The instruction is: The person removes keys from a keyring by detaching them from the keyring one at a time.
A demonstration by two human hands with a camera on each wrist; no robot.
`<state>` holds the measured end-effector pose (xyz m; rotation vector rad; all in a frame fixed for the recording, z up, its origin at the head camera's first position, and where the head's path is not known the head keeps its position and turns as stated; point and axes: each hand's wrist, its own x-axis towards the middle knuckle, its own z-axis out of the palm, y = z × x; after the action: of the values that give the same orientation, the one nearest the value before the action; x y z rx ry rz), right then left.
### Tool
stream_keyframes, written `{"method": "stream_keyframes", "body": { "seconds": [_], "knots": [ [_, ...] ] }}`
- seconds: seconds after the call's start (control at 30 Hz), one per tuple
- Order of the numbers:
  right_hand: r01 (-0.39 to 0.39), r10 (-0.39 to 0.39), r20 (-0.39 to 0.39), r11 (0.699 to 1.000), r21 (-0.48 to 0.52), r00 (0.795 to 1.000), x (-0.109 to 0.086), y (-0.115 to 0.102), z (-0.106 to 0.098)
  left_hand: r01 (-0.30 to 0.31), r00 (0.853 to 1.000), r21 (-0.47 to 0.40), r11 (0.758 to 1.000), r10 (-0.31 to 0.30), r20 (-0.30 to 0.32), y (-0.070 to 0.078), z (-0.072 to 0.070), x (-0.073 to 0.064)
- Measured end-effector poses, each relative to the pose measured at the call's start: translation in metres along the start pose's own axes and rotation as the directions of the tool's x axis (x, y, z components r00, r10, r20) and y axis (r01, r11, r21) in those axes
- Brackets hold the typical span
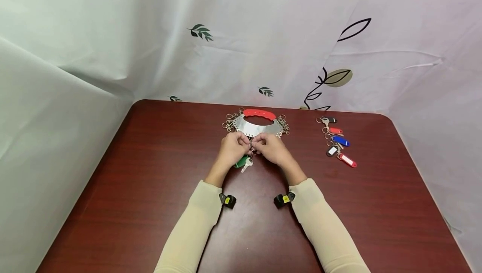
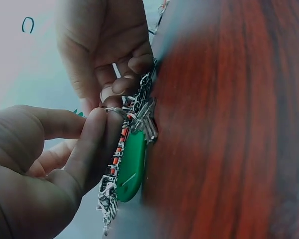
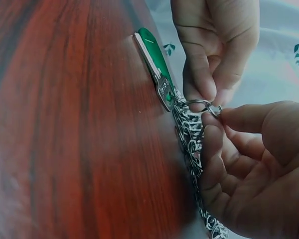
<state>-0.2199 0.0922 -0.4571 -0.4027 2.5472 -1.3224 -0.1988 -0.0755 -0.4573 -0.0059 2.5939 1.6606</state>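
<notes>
At the front edge of a silver metal plate [image 1: 255, 129] with a red handle [image 1: 260, 114], both hands meet, fingertips almost together. My left hand [image 1: 232, 149] pinches a metal key ring [image 3: 197, 102] between thumb and forefinger. From that ring hang a silver key [image 3: 164, 92] and a green key tag [image 2: 132, 167], both low beside the table surface. My right hand [image 1: 272, 147] pinches a small metal clip [image 3: 215, 109] that meets the ring. Several more clips and rings [image 2: 106, 196] line the plate's edge. Fingers partly cover the front of the plate.
To the right on the dark red wooden table [image 1: 158, 206] lies a column of keys with tags: a black tag [image 1: 332, 120], a red tag [image 1: 336, 130], a blue tag [image 1: 341, 140] and others. A white patterned curtain [image 1: 241, 34] stands behind the table.
</notes>
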Motion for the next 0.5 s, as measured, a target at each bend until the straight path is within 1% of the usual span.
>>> {"method": "stream_keyframes", "body": {
  "seconds": [0.13,0.23,0.5],
  "knots": [
    [0.015,-0.015,-0.019,1.0,-0.002,1.0,-0.0005,-0.0007,0.0014,-0.026,0.999,0.053,0.998,0.027,-0.033,0.0005,-0.0001,-0.0004],
    [0.018,-0.017,-0.025,1.0,0.006,1.0,-0.0008,-0.0018,0.0019,-0.032,0.998,0.075,0.997,0.036,-0.049,0.0011,-0.0005,-0.0007],
    [0.005,-0.005,-0.041,1.0,0.015,0.999,-0.0007,-0.0016,0.0035,-0.037,0.998,0.102,0.994,0.042,-0.047,0.0029,0.0012,-0.0028]
  ]
}}
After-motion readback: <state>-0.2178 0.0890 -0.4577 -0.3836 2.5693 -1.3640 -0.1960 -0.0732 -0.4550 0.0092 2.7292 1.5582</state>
